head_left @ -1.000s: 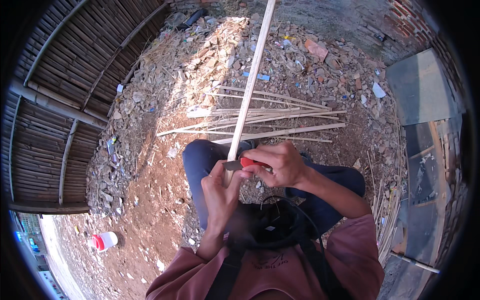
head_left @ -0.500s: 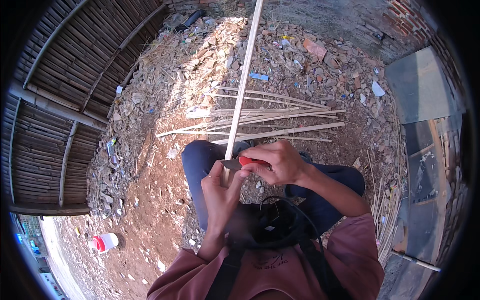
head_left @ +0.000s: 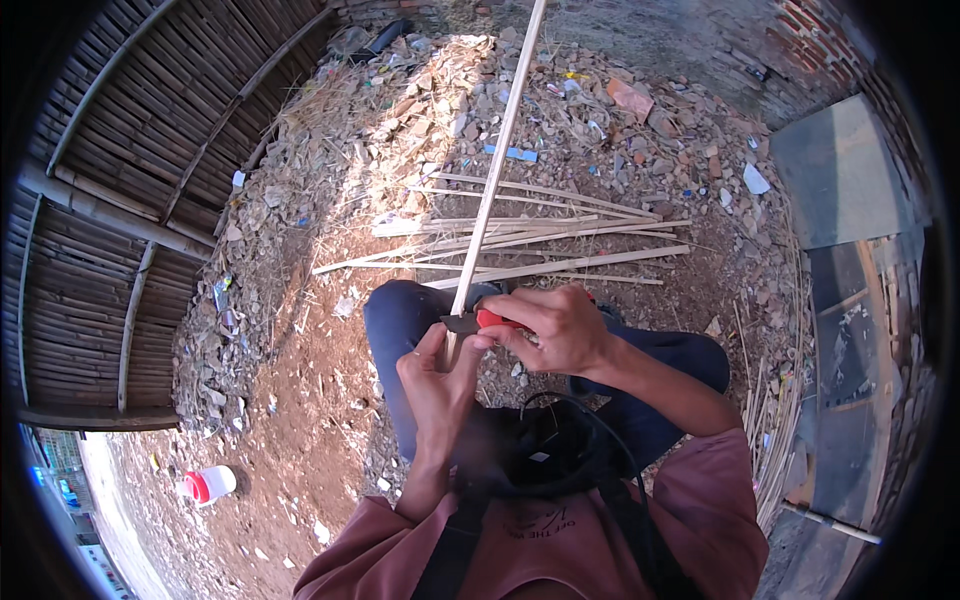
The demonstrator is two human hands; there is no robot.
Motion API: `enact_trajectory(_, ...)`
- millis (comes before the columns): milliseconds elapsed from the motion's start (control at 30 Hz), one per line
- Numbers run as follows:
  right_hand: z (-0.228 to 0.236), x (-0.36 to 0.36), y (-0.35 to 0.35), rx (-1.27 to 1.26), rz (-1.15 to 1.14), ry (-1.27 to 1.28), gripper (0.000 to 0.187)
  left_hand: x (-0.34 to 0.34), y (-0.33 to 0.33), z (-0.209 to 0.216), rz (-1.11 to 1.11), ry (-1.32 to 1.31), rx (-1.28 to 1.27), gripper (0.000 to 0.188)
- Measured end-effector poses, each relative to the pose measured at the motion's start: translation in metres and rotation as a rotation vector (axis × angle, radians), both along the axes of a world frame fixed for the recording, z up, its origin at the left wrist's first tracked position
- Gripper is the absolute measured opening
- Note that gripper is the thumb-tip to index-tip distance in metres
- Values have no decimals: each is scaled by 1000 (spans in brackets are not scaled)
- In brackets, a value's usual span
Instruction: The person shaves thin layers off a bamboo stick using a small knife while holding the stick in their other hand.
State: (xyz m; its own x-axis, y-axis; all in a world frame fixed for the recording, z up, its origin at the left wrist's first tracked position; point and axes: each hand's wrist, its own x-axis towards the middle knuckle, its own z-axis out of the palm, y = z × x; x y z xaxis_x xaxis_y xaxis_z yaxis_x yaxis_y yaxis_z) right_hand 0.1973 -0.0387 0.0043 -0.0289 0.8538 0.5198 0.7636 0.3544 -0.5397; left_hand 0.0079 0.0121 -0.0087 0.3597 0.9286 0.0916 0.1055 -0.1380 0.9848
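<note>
A long pale bamboo strip (head_left: pixel 487 195) slants up and away from my lap, past the top of the picture. My left hand (head_left: pixel 436 378) is closed around its near end. In my right hand (head_left: pixel 556 325) is a knife (head_left: pixel 462 324) with a red handle, the fingers wrapped round it. Its dark blade lies across the strip just beyond my left hand, touching it or very close. My left thumb reaches toward the knife beside my right fingers. The grip end of the knife is mostly hidden under my right hand.
Several cut bamboo strips (head_left: pixel 560 235) lie on the rubble ahead of my knees. A white container with a red band (head_left: pixel 208 485) rests on the dirt at left. A bamboo-slat wall (head_left: pixel 110 300) stands left; boards (head_left: pixel 845 175) lean at right. More thin strips (head_left: pixel 768 430) lie right.
The bamboo strip's far end has swung a little to the right. My left hand has shifted slightly left, and both hands keep their hold.
</note>
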Motion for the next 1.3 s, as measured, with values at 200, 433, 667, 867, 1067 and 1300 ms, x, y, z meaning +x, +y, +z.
enact_trajectory(200,3,-6,-2,25,-40,13,24,2,1,3,8,17,12,21)
enact_trajectory(433,4,-12,-2,108,-128,23,27,4,3,-3,14,85,58,29)
enact_trajectory(667,9,-14,-3,153,-178,-52,27,6,0,15,14,145,31,35)
enact_trajectory(867,17,-3,-2,121,-188,-110,25,8,-2,23,3,227,160,38)
enact_trajectory(1067,46,73,15,182,-485,104,25,-6,-22,1,-98,358,92,35)
enact_trajectory(1300,40,78,6,70,-482,428,34,0,-4,14,-85,200,157,34)
